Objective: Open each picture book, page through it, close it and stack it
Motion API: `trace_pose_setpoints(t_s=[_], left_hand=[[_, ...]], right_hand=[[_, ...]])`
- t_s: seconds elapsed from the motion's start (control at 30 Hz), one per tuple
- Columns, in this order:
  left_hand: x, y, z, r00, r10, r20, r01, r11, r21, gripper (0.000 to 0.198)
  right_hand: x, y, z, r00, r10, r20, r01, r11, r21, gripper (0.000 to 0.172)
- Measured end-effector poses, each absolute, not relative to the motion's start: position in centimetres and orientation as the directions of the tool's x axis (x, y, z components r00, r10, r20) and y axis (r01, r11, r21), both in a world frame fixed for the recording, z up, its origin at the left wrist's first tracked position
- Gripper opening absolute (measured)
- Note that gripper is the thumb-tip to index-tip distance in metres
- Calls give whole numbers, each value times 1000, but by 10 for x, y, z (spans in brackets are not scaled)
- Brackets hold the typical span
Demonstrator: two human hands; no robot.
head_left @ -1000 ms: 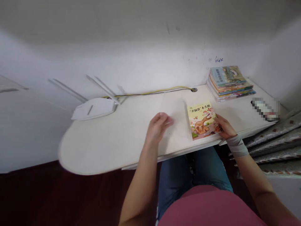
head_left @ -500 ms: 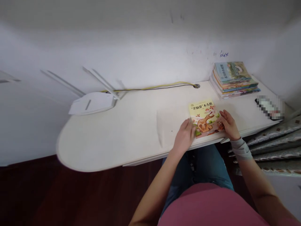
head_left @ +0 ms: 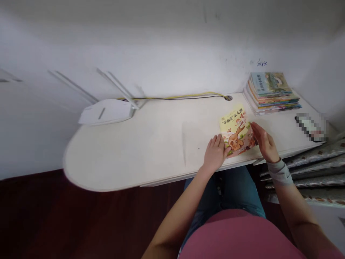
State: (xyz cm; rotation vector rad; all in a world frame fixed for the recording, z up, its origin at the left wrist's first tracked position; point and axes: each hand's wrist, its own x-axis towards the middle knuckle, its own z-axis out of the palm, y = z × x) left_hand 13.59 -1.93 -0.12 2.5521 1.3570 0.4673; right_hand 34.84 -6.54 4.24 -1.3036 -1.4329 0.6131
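A thin picture book (head_left: 237,135) with a yellow and pink cover lies on the white desk near its front edge, turned a little anticlockwise. The cover shows a brown tree-stump figure and dark Chinese lettering. Along the book's left edge my left hand (head_left: 215,153) rests flat, fingers stretched out on the desk and thumb by the lower left corner of the cover. At the opposite edge is my right hand (head_left: 265,143), its fingers straight and their tips at the book's right side; its thumb is hidden. A grey wrap covers my right wrist.
A stack of books (head_left: 272,91) stands at the back right against the wall. Right of it lies a phone-like object (head_left: 309,127), blurred out. A white router (head_left: 107,111) with antennas sits at the left, its cables running to a desk hole (head_left: 228,98). Patterned curtain fabric hangs at the right.
The picture book has tilted slightly anticlockwise. My left hand has flattened beside it with the fingers spread, and my right hand's fingers have straightened along the right edge. The view has shifted slightly.
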Motion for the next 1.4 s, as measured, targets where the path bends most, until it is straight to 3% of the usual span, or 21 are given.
trace_pose_setpoints(t_s=[0.1, 0.2, 0.33, 0.5, 0.77, 1.1, 1.4], left_hand=[[138, -20, -1, 524, 833, 178, 761, -551, 342, 62], [136, -20, 2, 551, 815, 178, 743, -577, 339, 58], [114, -14, 12, 615, 774, 152, 714, -628, 308, 51], [71, -2, 18, 367, 918, 151, 889, -394, 234, 58], [63, -3, 13, 276, 954, 118, 919, -298, 258, 68], [63, -5, 16, 301, 949, 90, 935, -312, 168, 80], [61, -6, 14, 312, 946, 85, 927, -322, 190, 82]], right_hand=[[319, -42, 66, -59, 905, 421, 513, 390, -765, 58], [292, -18, 75, -257, 842, 474, 644, 515, -566, 57], [271, -6, 67, -420, 824, 380, 818, 525, -234, 48], [261, -8, 47, -419, 861, 287, 893, 448, -43, 43], [237, -2, 24, -415, 863, 288, 905, 423, 37, 44], [218, -3, 38, -447, 875, 187, 893, 450, 28, 48], [216, 2, 51, -400, 906, 139, 908, 412, -74, 51]])
